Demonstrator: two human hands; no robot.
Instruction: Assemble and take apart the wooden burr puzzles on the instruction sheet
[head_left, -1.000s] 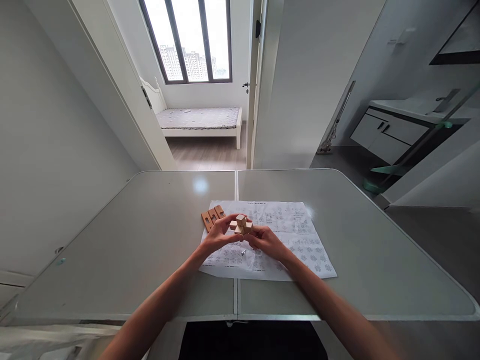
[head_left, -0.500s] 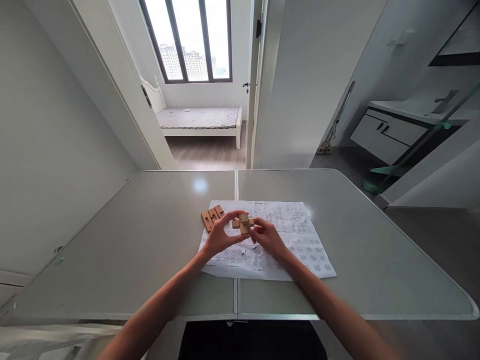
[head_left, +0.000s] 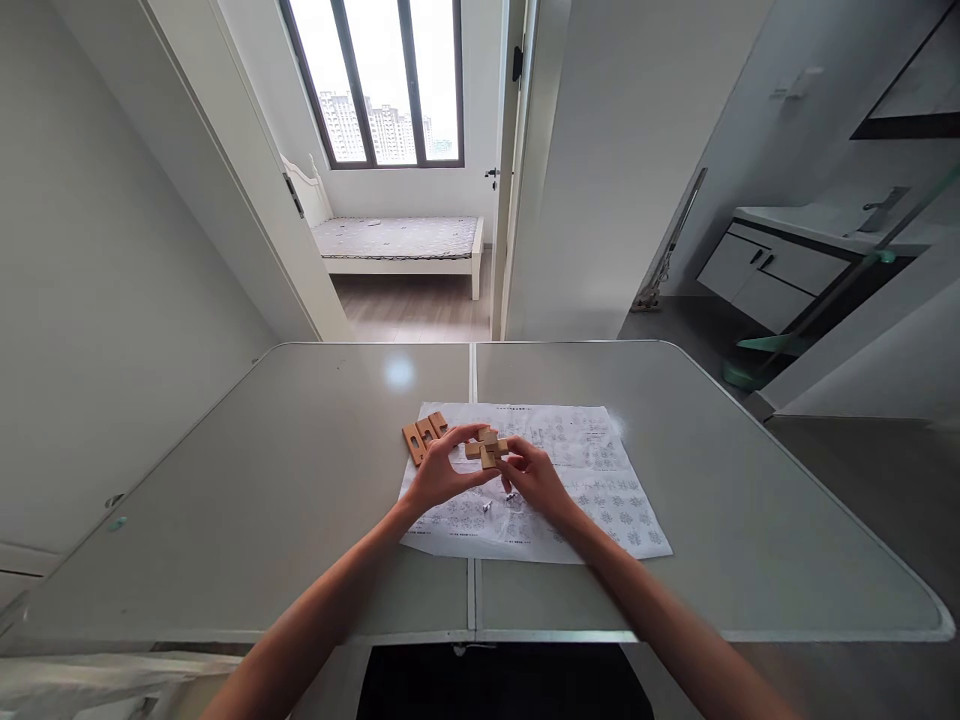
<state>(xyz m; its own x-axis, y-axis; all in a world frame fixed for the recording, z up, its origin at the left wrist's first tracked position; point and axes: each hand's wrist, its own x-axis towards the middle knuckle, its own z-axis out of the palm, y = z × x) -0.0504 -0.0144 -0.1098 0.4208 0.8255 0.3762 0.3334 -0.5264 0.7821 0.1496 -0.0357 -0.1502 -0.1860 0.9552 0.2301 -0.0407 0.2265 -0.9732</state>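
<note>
A person's left hand and right hand meet over a grey folding table, the fingertips of both pinched onto a small wooden puzzle cluster held just above the tabletop. The left thumb and fingers close on the cluster's near-left side and the right fingers grip its right side. Neither hand has anything else in it.

The cluster reads as a rough cross of pale interlocked blocks, so some of the joining looks done. How many blocks it holds cannot be told at this size.

Just to the left, three loose notched pieces lie side by side at the upper-left corner of a printed diagram sheet, apart from the cluster and not yet joined to it. By that showing the assembly appears to be partway through. The sheet lies flat under both hands, spanning the table's centre seam.

Beyond the table, an open doorway shows a bare bed under a tall window.
</note>
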